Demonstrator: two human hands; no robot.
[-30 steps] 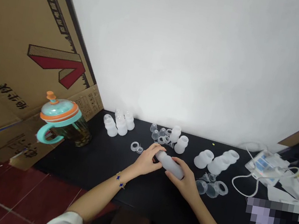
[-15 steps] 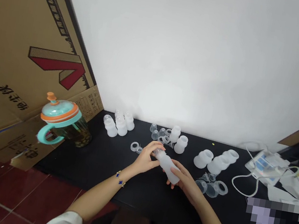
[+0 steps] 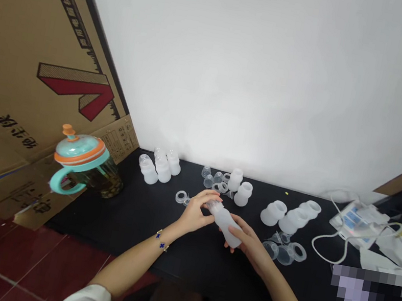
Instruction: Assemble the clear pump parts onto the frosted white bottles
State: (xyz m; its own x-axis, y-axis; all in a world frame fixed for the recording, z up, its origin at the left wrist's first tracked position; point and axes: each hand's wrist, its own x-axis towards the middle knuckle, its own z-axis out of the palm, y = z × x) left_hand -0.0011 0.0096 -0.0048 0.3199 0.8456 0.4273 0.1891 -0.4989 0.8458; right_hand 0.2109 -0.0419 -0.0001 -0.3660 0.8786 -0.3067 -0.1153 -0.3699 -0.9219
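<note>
A frosted white baby bottle [image 3: 225, 223] lies tilted between my two hands over the black table [image 3: 127, 218]. My left hand [image 3: 197, 213] is closed round its clear cap end. My right hand [image 3: 247, 241] wraps the lower body near the base. Just beyond my left hand is a clear ring [image 3: 181, 197] with a smaller part beside it. Farther back lie clear caps [image 3: 208, 180] and rings, next to an open bottle [image 3: 243, 194] and another like it. Right of my right hand are more open bottles [image 3: 273, 213] and a loose ring [image 3: 297, 252].
Several capped bottles [image 3: 163, 167] stand at the back left. A large jug [image 3: 84, 161] with a turquoise handle stands at the left edge, before a big cardboard box [image 3: 14, 60]. White cables [image 3: 343, 248] and a white device [image 3: 355, 224] lie at the right. A white wall [image 3: 238, 74] rises behind.
Both hands keep their hold on the bottle in almost the same place. Only a very slight shift of the left fingers at the cap end shows.
</note>
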